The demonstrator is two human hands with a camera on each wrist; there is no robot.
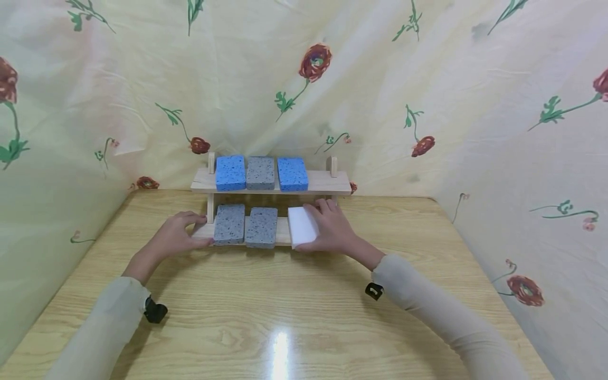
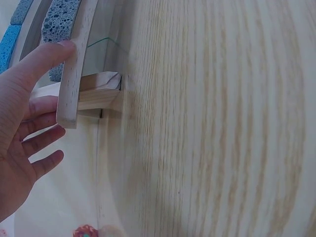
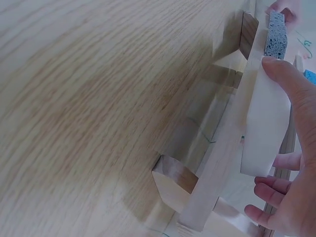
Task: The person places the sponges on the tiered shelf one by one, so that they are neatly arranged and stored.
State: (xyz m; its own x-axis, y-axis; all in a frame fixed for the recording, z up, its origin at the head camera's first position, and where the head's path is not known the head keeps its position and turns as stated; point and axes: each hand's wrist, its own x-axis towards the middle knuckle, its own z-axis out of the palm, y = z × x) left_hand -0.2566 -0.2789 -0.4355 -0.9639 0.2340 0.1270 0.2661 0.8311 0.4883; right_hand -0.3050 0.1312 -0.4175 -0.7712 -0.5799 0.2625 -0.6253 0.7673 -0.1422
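Note:
A small two-tier wooden shelf (image 1: pixel 328 182) stands at the back of the table. My left hand (image 1: pixel 177 235) grips the left end of its lower board (image 2: pixel 71 101), thumb along the front edge and fingers on the far side. My right hand (image 1: pixel 332 228) holds a white sponge (image 1: pixel 300 226) at the right part of the lower board, thumb at its near edge and fingers over the far side. Left of the white sponge, a grey sponge (image 1: pixel 262 227) and another grey sponge (image 1: pixel 230 224) lie side by side on that board.
On the upper board sit a blue sponge (image 1: pixel 230 172), a grey sponge (image 1: pixel 260 172) and a second blue sponge (image 1: pixel 292 173). Wooden posts (image 1: pixel 210 206) join the two boards. A flowered cloth (image 1: pixel 247 68) hangs close behind the shelf and along both sides of the wooden table (image 1: pixel 228 316).

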